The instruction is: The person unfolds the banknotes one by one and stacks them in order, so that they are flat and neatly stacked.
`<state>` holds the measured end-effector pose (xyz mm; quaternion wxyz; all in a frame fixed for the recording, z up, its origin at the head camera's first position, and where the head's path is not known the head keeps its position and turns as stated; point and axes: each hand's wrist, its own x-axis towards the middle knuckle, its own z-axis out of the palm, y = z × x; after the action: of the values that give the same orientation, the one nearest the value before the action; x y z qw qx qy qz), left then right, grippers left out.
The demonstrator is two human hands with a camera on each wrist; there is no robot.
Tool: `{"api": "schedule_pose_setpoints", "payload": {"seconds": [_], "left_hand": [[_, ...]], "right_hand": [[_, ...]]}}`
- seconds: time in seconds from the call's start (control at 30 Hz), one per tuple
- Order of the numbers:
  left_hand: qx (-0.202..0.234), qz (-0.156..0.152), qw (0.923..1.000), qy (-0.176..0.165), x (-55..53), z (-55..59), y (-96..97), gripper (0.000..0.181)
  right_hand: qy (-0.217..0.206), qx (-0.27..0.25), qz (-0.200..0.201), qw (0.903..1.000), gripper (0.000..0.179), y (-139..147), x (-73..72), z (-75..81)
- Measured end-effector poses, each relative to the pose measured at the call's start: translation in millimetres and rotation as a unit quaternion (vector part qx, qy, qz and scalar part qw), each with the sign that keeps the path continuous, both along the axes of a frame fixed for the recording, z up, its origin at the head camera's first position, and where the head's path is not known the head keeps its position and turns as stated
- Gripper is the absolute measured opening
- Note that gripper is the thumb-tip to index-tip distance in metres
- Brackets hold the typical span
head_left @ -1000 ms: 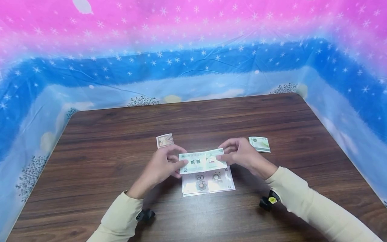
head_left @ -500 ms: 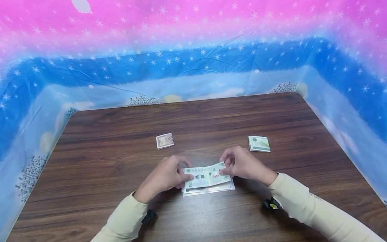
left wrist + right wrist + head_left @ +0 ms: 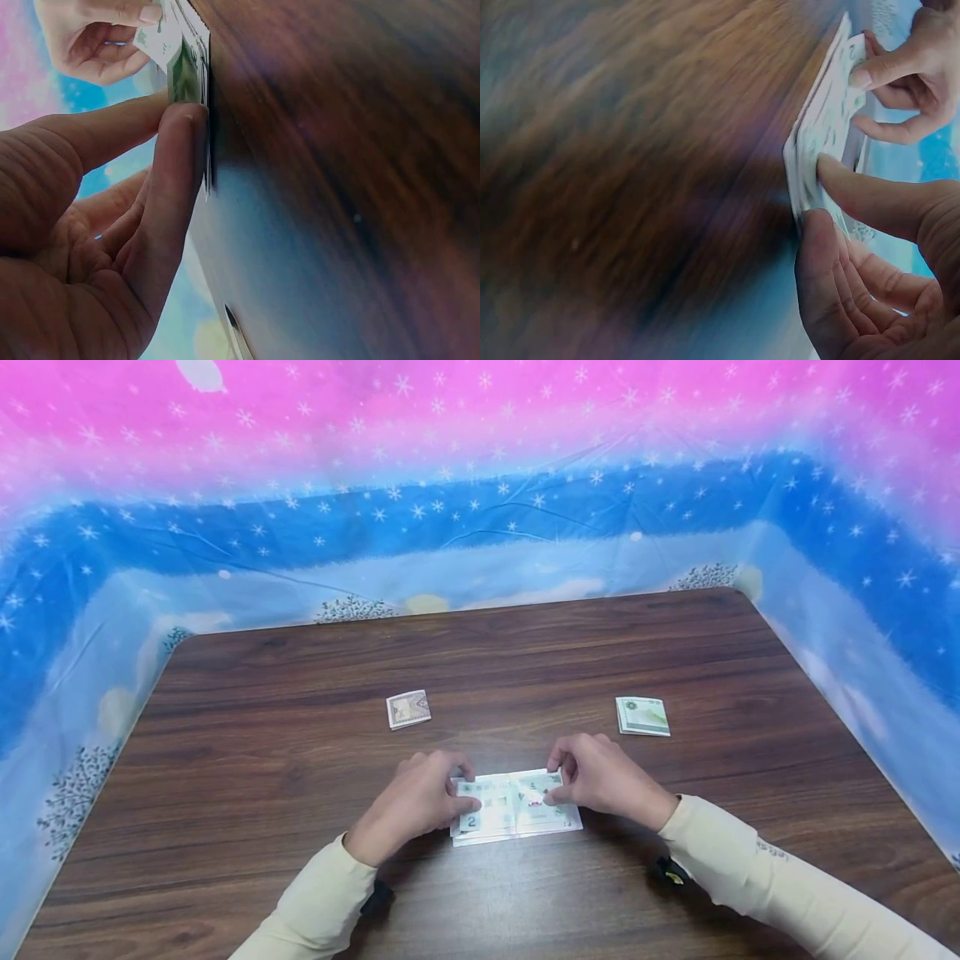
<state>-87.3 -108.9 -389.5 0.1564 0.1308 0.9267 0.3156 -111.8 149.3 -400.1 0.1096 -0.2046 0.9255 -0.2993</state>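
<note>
A pale green banknote (image 3: 491, 810) marked with a 2 lies flat over a small stack of other notes (image 3: 487, 841), whose pale edges show along the front. My left hand (image 3: 416, 795) pinches its left end between thumb and fingers. At the right end, my right hand (image 3: 606, 783) holds it the same way, the thumb on the printed face. In the left wrist view the green note (image 3: 184, 75) bends up slightly at the pinched end. The right wrist view shows the layered notes (image 3: 810, 142) close over the table, their edges nearly lined up.
On the brown wood-grain table (image 3: 300, 693), a folded brownish note (image 3: 409, 709) lies beyond my left hand. A folded green note (image 3: 642, 717) lies beyond the right one. A snowflake-printed cloth (image 3: 450, 510) hangs behind the table's far edge.
Both hands have brought the green note down and toward me onto the stack. Raised and curved before, it now lies flat and covers most of the notes beneath.
</note>
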Motion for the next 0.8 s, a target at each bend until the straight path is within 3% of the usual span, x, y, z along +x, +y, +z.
{"api": "schedule_pose_setpoints", "payload": {"seconds": [0.17, 0.3, 0.53, 0.8], "left_hand": [[-0.027, 0.004, 0.9994, 0.02, 0.3, 0.3, 0.5, 0.027], [-0.01, 0.01, 0.9995, 0.026, -0.1, 2.9, -0.9, 0.025], [0.056, 0.041, 0.9976, 0.004, -2.9, 8.7, -9.4, 0.015], [0.165, 0.063, 0.9831, -0.048, -5.9, 9.4, -18.1, 0.013]], "right_hand": [[0.021, 0.025, -0.006, 0.9994, 0.037, 0.4, 1.6, -0.2], [0.032, 0.023, -0.004, 0.9992, 0.037, 4.6, 0.6, 2.8], [0.047, -0.007, -0.032, 0.9984, 0.027, 34.3, -16.5, 14.2], [0.051, 0.044, -0.107, 0.992, 0.025, 85.2, -39.8, 14.5]]}}
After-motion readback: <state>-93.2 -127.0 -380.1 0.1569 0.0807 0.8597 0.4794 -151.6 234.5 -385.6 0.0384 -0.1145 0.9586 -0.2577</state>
